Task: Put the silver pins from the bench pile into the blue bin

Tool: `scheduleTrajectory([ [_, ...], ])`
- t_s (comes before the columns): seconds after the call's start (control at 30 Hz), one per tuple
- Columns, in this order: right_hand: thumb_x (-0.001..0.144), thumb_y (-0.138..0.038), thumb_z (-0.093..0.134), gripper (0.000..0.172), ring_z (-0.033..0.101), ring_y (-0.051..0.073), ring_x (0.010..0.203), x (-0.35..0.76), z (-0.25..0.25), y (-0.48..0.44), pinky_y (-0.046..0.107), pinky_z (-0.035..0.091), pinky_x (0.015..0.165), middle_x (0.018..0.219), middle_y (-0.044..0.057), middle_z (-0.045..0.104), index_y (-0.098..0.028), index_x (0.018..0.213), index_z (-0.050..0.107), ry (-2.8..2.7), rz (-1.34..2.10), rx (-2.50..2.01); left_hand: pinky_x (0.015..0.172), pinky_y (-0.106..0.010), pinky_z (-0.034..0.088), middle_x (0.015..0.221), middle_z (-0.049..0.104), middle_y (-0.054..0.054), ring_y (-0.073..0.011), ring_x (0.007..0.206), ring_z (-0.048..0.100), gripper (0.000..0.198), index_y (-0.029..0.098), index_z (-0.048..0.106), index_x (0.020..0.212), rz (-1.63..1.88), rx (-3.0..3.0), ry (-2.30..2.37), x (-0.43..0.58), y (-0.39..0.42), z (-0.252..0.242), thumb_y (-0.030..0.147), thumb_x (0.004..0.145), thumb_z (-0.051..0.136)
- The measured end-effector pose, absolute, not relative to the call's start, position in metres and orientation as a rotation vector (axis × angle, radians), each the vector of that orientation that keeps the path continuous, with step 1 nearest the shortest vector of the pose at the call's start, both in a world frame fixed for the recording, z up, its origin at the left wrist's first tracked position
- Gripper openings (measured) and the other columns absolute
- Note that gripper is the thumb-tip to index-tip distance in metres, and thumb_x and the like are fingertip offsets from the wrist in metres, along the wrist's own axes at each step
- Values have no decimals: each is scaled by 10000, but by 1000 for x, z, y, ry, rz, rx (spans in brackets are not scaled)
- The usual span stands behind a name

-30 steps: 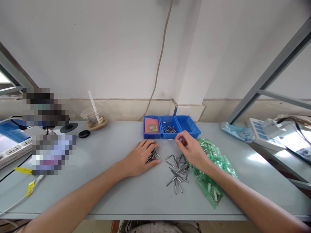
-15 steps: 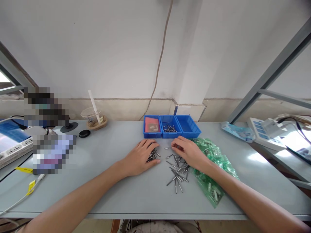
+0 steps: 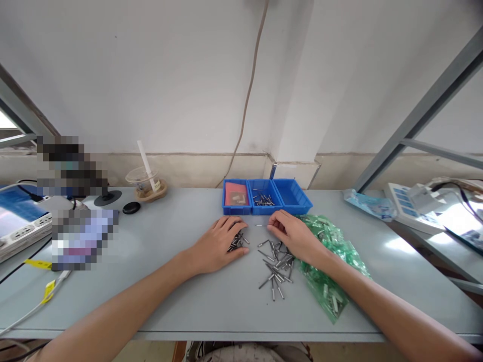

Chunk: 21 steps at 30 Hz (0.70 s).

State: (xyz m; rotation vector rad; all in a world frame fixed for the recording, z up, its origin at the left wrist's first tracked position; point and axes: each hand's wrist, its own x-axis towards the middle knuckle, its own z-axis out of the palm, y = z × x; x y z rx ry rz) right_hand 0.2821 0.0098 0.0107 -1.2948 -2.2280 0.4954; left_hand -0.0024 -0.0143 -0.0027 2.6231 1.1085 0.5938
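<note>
Fingers and thumb apart, my left hand [image 3: 217, 246] rests on the table, curved around a small heap of metal pop rivets [image 3: 238, 241]. The heap shows in the gap between thumb and fingers; part of it is hidden under the palm. My right hand [image 3: 290, 232] is pinched shut on a single pop rivet [image 3: 259, 225], whose thin end points left from the fingertips. Below that hand lies a loose, spread pile of pop rivets [image 3: 277, 269], partly covered by the hand.
Three joined blue bins [image 3: 267, 211] stand behind my hands; the left has a reddish packet [image 3: 236, 193], the middle one rivets. A green plastic bag [image 3: 326, 271] of parts lies under my right forearm. Farther left are a cup [image 3: 145, 183], a black disc [image 3: 132, 207] and a power strip [image 3: 22, 234].
My right hand has shifted slightly back toward the bins and right, carrying the pinched pop rivet, which has turned a little. My left hand stays where it was.
</note>
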Motion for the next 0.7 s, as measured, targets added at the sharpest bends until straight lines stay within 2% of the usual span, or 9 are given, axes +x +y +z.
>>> scheduleTrajectory([
  [0.13,1069,-451,512,282,474,175,689,280,19,8,322,370,641,786,-13,546,-242,891,576,-1973,750,-1310,1184,-502,432,1496,520,-108,-303,1388,475,509,263,484,1474,605,2624,1102,-2,-14,-3,523,1049,582],
  [0.27,1046,-566,541,412,412,147,641,281,24,10,299,339,596,732,-22,468,-222,821,569,-1541,1163,-1213,1189,-498,428,1493,520,-107,-297,1389,471,509,257,484,1473,601,2629,1101,-2,-14,-3,523,1050,580],
  [0.43,957,-526,720,396,301,120,587,284,26,13,278,291,531,705,-42,372,-210,786,554,-1132,1517,-1021,1189,-510,425,1503,511,-112,-303,1391,467,510,262,478,1480,584,2628,1105,-2,-15,-2,522,1053,575],
  [0.53,910,-493,780,364,324,120,586,284,26,14,282,329,520,726,-29,412,-209,797,582,-1052,1554,-965,1188,-515,425,1505,509,-112,-304,1389,473,503,265,481,1477,590,2625,1097,-2,-15,-2,520,1054,574],
  [0.7,902,-550,749,354,428,130,619,282,27,14,305,409,570,854,10,556,-225,863,614,-1132,1347,-1011,1172,-522,442,1504,510,-116,-307,1384,481,494,268,489,1473,605,2609,1088,-2,-14,-3,530,1060,558],
])
